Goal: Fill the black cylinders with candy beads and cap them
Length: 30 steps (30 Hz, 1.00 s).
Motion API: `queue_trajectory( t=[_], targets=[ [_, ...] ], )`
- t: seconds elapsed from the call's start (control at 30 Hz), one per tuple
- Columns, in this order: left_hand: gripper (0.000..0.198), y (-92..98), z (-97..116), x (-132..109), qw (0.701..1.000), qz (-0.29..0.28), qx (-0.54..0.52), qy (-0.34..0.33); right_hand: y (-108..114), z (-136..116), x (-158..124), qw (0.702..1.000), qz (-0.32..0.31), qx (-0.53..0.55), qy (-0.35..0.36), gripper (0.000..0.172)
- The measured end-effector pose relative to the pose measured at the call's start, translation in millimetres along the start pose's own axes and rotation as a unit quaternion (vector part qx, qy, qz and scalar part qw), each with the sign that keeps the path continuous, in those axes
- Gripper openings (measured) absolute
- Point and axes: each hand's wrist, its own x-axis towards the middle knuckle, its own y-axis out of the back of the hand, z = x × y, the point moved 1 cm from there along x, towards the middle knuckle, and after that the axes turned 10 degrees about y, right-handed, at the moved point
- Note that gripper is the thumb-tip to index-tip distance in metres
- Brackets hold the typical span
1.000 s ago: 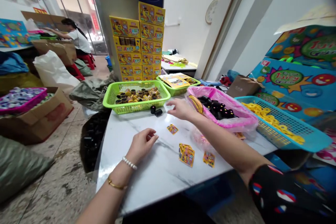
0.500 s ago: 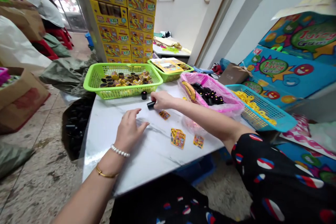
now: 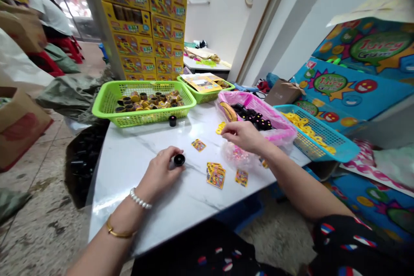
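My left hand rests near the middle of the white marble table, shut on a black cylindrical cap. My right hand hovers by the pink-lined bag of black caps, its fingers apart with nothing visible in them. Just past its fingertips lie a few yellow rings. A single black cap stands upright on the table beside the green basket, which holds assembled black-and-gold pieces. Small printed cards lie between my hands.
A blue basket of yellow rings sits at the right. A second green basket holds printed cards. Yellow cartons are stacked behind the table. Below its left edge is a black sack. A co-worker stands at the far left.
The black cap has passed from my right hand to my left. My right hand has moved right toward the pink-lined bag. The view has shifted slightly left.
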Motion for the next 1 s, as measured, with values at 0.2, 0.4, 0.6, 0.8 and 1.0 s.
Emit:
queue_trajectory(
  t=[0.2, 0.4, 0.6, 0.8, 1.0],
  targets=[
    [0.022, 4.7, 10.8, -0.3, 0.998, 0.026, 0.048, -0.033, -18.5, 42.8, -21.9, 0.987, -0.132, -0.072, -0.055, 0.015],
    [0.023, -0.4, 25.3, -53.0, 0.986, 0.112, 0.121, -0.019, -34.6, 55.9, -37.7, 0.986, -0.114, -0.075, -0.091, 0.022],
    [0.04, -14.1, 13.0, -92.1, 0.984, 0.109, 0.137, 0.033, -35.9, 54.8, -44.6, 0.986, -0.16, -0.014, -0.052, 0.009],
    [0.044, -13.4, 8.0, -90.9, 0.986, 0.101, 0.13, 0.0, -31.0, 51.1, -41.3, 0.984, -0.176, -0.006, -0.024, 0.018],
    [0.035, -13.1, 3.7, -93.5, 0.988, 0.102, 0.116, -0.011, -31.9, 55.7, -46.3, 0.983, -0.179, -0.048, -0.019, 0.018]
  ],
)
